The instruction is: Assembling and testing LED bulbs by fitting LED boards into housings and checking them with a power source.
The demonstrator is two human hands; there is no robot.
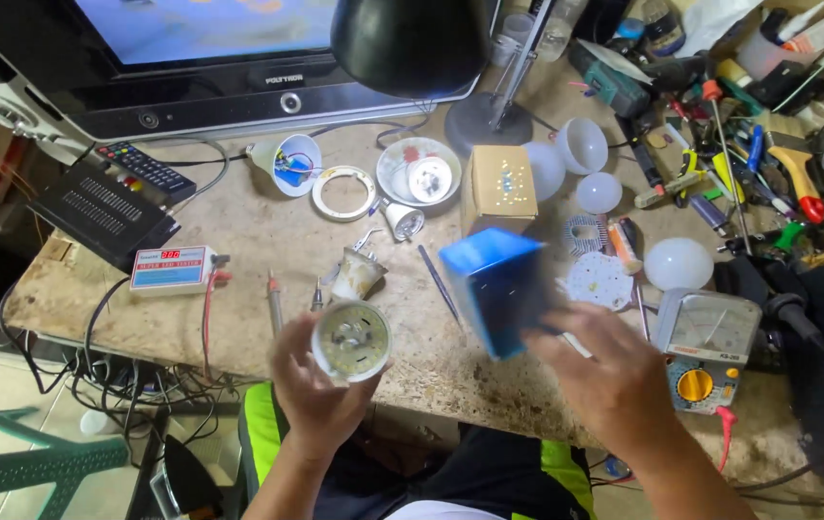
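At lower centre, the left hand [313,385] fingers are clamping an opened bulb base [351,340], while the right hand [604,371] fingers are gripping a blurred blue box [497,287] above the worktop [238,250].

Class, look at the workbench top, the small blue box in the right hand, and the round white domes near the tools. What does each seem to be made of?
Workbench top: likely stone or concrete, mottled beige, matte and stained.
Blue box in the right hand: probably glossy printed cardboard, with sharp folded edges, though blurred.
White domes: seemingly frosted plastic, smooth, evenly milky.
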